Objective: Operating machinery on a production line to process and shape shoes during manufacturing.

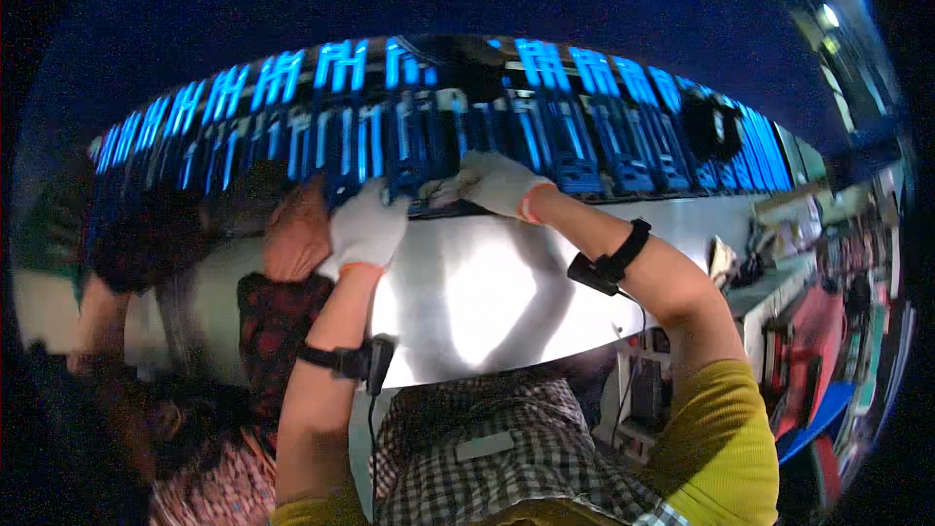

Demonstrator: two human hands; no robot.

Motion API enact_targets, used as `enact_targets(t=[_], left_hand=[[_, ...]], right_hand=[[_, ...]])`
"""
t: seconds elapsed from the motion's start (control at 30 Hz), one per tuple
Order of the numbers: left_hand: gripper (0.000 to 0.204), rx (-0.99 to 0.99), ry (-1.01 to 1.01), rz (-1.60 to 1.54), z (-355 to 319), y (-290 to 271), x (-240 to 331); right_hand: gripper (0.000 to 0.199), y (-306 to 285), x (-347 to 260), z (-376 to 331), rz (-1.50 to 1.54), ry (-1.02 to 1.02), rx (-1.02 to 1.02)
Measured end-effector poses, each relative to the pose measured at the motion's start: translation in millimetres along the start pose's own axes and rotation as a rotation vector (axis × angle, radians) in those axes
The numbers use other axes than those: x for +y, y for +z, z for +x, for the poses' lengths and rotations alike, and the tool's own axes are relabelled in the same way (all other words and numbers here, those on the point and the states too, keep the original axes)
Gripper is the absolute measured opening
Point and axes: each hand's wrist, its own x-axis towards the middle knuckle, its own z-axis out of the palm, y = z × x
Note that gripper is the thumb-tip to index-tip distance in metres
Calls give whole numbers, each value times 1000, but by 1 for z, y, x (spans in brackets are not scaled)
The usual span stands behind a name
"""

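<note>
Both my hands wear white knit gloves with orange cuffs. My left hand [370,226] rests at the near edge of a long row of upright blue-lit strips [341,136], its fingertips bent down and partly lost among them. My right hand [499,185] lies just to the right, over the same edge, with its fingers curled in; whatever they hold is too blurred to make out. Below my hands, a shiny metal tabletop [438,346] reflects a bright light. Black straps with small boxes sit on both my forearms.
A co-worker's bare hand [297,234] reaches to the row close by my left hand, beside a dark red patterned sleeve [282,331]. On the right stand shelves with a red panel [810,356] and a blue one [823,419]. A cable [623,390] hangs from my right strap.
</note>
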Motion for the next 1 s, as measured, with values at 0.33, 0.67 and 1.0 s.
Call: enact_targets(t=[0.33,0.67,1.0], left_hand=[[49,51,96,23,4,10,19],[49,23,75,39,-11,15,1],[45,80,113,90,-1,-3,-13]], right_hand=[[29,-16,308,0,-612,181,528],[18,-5,361,90,-258,116,666],[42,-76,249,-53,-450,365,-484]])
